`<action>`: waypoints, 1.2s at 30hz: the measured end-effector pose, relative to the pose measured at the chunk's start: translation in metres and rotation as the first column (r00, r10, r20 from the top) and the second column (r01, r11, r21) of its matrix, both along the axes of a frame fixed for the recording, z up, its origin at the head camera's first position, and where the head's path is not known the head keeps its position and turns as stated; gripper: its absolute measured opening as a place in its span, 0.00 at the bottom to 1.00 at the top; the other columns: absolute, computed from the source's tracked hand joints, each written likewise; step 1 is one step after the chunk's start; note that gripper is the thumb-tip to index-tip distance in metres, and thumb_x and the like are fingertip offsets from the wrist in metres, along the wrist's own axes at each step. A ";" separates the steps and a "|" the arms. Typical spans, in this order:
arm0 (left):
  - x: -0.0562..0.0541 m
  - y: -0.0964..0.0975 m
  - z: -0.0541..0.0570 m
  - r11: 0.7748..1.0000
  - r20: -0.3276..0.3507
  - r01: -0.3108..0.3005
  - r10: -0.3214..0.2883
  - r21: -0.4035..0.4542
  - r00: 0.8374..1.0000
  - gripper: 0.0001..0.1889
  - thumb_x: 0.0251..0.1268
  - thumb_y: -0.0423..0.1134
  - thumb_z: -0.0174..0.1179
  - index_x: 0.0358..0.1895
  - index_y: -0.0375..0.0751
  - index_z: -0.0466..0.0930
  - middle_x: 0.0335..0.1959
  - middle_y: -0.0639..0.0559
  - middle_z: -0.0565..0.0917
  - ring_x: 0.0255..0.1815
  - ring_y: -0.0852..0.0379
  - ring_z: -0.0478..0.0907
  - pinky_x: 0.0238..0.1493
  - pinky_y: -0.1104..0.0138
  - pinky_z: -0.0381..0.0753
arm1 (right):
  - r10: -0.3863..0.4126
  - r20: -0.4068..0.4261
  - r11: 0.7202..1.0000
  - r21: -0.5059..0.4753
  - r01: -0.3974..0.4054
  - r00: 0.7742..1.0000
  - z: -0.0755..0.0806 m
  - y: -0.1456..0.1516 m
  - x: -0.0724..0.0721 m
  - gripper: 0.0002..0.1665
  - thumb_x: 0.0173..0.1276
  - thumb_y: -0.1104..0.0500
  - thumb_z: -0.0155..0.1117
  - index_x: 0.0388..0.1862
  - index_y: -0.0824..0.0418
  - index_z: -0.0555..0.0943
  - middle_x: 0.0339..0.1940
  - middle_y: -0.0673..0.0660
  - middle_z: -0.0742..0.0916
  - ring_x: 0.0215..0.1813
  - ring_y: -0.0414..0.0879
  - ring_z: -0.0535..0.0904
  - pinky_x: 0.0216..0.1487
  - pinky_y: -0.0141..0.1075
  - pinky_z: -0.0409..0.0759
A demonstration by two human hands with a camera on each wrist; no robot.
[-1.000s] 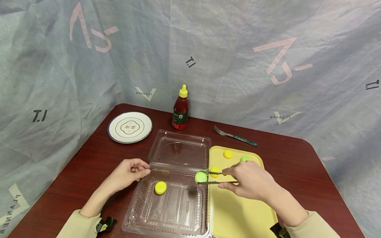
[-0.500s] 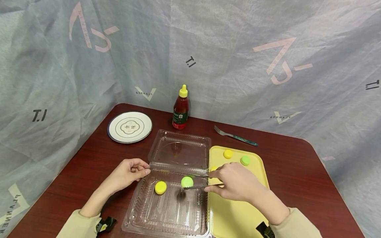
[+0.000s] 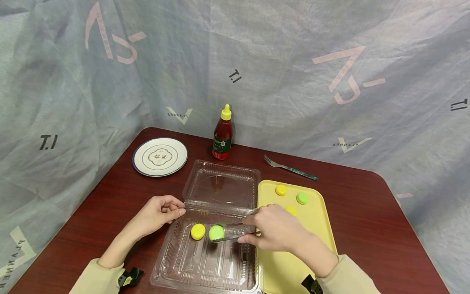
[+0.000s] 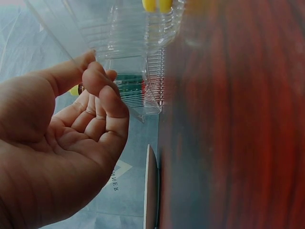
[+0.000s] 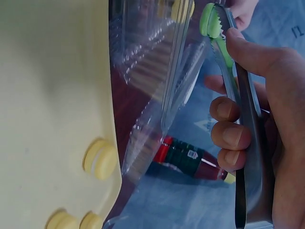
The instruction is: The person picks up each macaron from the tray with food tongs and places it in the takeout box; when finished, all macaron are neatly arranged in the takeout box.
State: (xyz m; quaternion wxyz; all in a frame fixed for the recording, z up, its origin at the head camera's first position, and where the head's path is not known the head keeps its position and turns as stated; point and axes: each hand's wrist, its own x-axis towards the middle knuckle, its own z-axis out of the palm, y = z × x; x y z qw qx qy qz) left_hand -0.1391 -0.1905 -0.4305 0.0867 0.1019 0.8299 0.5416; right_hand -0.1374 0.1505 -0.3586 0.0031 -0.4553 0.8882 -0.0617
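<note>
My right hand (image 3: 275, 228) grips a pair of metal tongs (image 5: 252, 143) with serrated tips. Between those tips sits a green macaron (image 3: 216, 232), over the base of an open clear plastic clamshell container (image 3: 205, 265). Just left of it, a yellow macaron (image 3: 198, 231) lies in the same base. With thumb and fingertips, my left hand (image 3: 156, 216) pinches the container's left edge near the hinge; the left wrist view shows the remaining fingers curled in beside the clear wall.
A yellow tray (image 3: 293, 261) adjoins the container's right side, bearing several yellow and green macarons (image 3: 302, 198). Behind stand a red sauce bottle (image 3: 222, 136) and a white plate (image 3: 160, 157) at back left. A fork (image 3: 290, 167) lies behind the tray.
My right hand has carried the green macaron in the tongs leftward, from the container's right edge to beside the yellow macaron. The left hand has stayed in place.
</note>
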 end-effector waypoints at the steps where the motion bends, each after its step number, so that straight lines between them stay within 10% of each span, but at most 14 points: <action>1: 0.000 0.000 0.000 1.000 0.000 0.000 0.000 0.000 1.000 0.11 0.65 0.38 0.68 0.43 0.33 0.83 0.28 0.50 0.81 0.25 0.58 0.77 0.27 0.69 0.77 | 0.008 -0.001 1.000 0.002 -0.008 1.000 -0.001 -0.002 0.000 0.28 0.65 0.36 0.68 0.16 0.46 0.65 0.12 0.36 0.61 0.17 0.30 0.53 0.19 0.28 0.57; 36: -0.001 -0.001 -0.002 1.000 -0.006 0.006 -0.006 0.008 1.000 0.11 0.65 0.38 0.68 0.43 0.33 0.83 0.28 0.50 0.81 0.24 0.58 0.77 0.28 0.68 0.78 | 0.133 -0.041 0.990 0.050 -0.131 0.990 -0.032 -0.043 0.013 0.22 0.65 0.33 0.65 0.22 0.46 0.79 0.09 0.38 0.63 0.13 0.31 0.55 0.15 0.26 0.57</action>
